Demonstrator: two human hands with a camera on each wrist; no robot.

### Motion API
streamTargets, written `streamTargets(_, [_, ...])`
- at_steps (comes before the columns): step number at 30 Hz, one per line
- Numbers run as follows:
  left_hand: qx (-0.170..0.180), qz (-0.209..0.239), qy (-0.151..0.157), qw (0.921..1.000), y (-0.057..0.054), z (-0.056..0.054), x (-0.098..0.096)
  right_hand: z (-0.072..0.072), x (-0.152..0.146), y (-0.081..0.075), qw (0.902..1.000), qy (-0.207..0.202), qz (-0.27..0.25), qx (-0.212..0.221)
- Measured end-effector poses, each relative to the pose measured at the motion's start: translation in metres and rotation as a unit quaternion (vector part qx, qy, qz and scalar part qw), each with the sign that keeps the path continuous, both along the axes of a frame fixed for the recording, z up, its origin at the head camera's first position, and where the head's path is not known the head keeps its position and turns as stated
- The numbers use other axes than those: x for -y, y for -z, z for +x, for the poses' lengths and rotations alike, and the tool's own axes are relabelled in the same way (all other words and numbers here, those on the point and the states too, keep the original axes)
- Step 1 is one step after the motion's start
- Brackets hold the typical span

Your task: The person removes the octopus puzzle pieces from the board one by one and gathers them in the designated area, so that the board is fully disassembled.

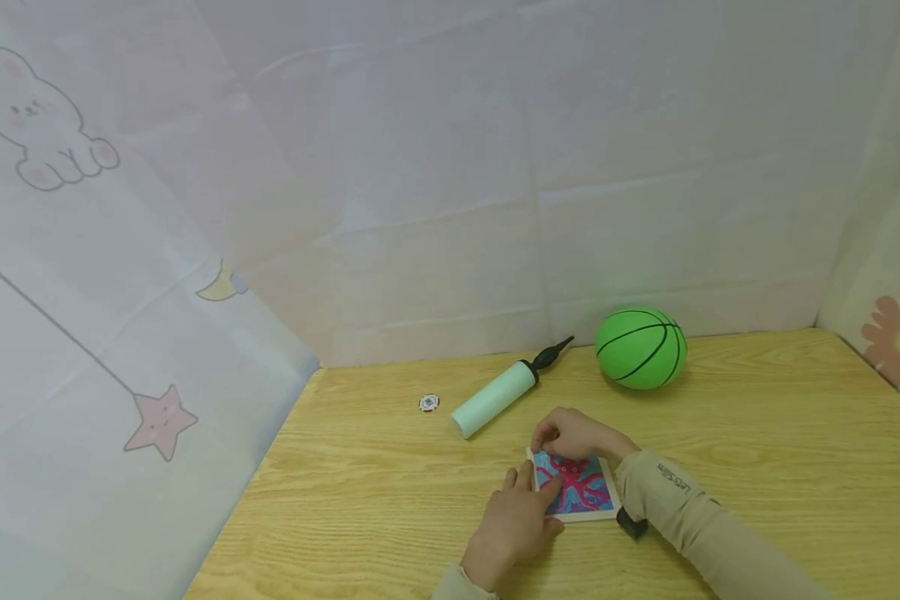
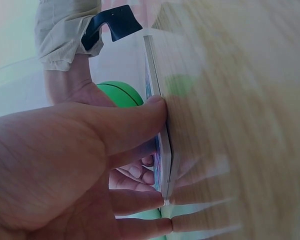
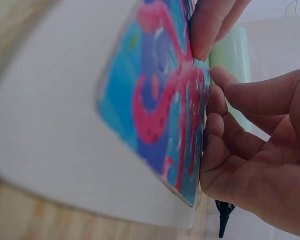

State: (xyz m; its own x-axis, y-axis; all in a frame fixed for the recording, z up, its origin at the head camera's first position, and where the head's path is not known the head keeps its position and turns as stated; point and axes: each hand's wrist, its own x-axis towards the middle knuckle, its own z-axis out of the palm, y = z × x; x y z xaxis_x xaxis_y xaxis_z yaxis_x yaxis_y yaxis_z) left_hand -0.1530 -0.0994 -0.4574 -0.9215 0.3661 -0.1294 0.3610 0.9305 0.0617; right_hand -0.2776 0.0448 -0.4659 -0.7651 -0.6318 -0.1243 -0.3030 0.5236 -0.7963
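Observation:
A square octopus picture (image 1: 572,485), pink on blue and purple, lies in a shallow white frame (image 1: 589,517) on the table. My left hand (image 1: 515,517) is at its near left corner. The thumb lies along the near edge, the index finger reaches onto the picture, and the other fingers extend straight along the left side. Across the frame's far left part, my right hand (image 1: 574,434) rests with curled fingers. Its thumb tip and index fingertip (image 3: 213,92) meet close to the picture surface; I cannot tell whether they pinch anything.
Behind the hands lie a pale green hand pump (image 1: 495,398) with a black nozzle and a green ball (image 1: 641,348). A small round red-and-white chip (image 1: 429,402) lies left of the pump. Patterned cloth walls (image 1: 435,275) border the wooden table (image 1: 330,500).

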Motion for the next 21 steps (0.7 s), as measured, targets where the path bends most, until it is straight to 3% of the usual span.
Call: streamTargets(21, [0.001,0.006,0.000,1.0000,-0.0003,0.0003,0.0006,-0.0016,-0.0020,0.0018,0.9998,-0.009,-0.014,0.014])
